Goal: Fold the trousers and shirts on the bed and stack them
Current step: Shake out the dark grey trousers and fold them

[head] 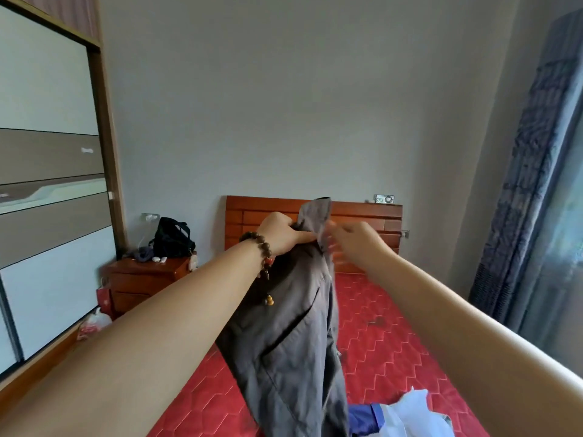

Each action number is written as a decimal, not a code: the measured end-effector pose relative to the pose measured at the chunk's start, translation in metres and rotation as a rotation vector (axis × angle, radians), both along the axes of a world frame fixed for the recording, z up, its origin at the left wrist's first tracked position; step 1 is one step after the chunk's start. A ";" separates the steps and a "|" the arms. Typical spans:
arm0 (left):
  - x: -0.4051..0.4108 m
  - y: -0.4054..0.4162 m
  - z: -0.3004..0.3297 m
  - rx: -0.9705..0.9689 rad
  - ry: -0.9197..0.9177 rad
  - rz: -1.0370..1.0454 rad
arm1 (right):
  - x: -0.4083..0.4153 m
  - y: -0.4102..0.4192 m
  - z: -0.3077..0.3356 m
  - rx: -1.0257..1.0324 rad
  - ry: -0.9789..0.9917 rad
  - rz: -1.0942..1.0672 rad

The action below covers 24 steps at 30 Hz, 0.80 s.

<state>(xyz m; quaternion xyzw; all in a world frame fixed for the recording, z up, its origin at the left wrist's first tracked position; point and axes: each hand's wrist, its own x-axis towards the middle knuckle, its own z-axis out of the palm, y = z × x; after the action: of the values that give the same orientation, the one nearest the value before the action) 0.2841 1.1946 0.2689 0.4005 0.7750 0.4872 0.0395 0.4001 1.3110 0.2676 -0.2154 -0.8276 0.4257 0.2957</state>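
- Trousers (284,351), grey and with a slanted pocket showing, hang in the air above the near end of the bed (394,348); they run from the bottom edge of the view up to the two raised hands, so they are off the mattress and not yet laid flat.
- Just beside their lower end, at the near right, a white garment (416,414) and a blue garment (362,417) lie crumpled on the red cover, unfolded.
- Higher up, the left hand (280,233), with a bead bracelet (260,247) on its wrist, has its fingers curled round the bunched top of the trousers and carries their weight.
- Right hand (356,241) is at the same edge, blurred by motion; its fingers lie at or on the cloth, but I cannot tell whether they pinch it or are only reaching.
- My reading is that this is the opening step on one garment: finding the waistband and shaking it straight.
- Next move, as I judge it, calls for both hands to hold the waist apart, match the legs, and lower them flat on bare cover.
- Beyond stand the wooden headboard (362,216) and, left, a nightstand (142,282) bearing a black bag (172,238).
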 end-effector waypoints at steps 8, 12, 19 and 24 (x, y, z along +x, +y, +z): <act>0.015 0.002 0.011 0.090 -0.787 -0.566 | 0.012 0.024 -0.003 -0.318 -0.064 0.408; 0.014 0.006 0.012 0.051 -0.749 -0.572 | 0.004 0.034 0.000 -0.066 -0.146 0.291; 0.001 -0.006 0.027 0.126 0.074 -0.191 | 0.009 0.046 0.019 0.013 -0.163 0.341; -0.008 -0.008 0.041 -0.245 0.761 -0.221 | 0.017 0.049 0.043 0.080 -0.281 0.518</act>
<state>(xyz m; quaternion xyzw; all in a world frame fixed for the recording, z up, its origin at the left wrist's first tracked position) 0.2763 1.1869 0.3100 0.6253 0.7388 0.2014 -0.1507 0.4173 1.3599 0.3108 -0.0422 -0.9039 0.4201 0.0680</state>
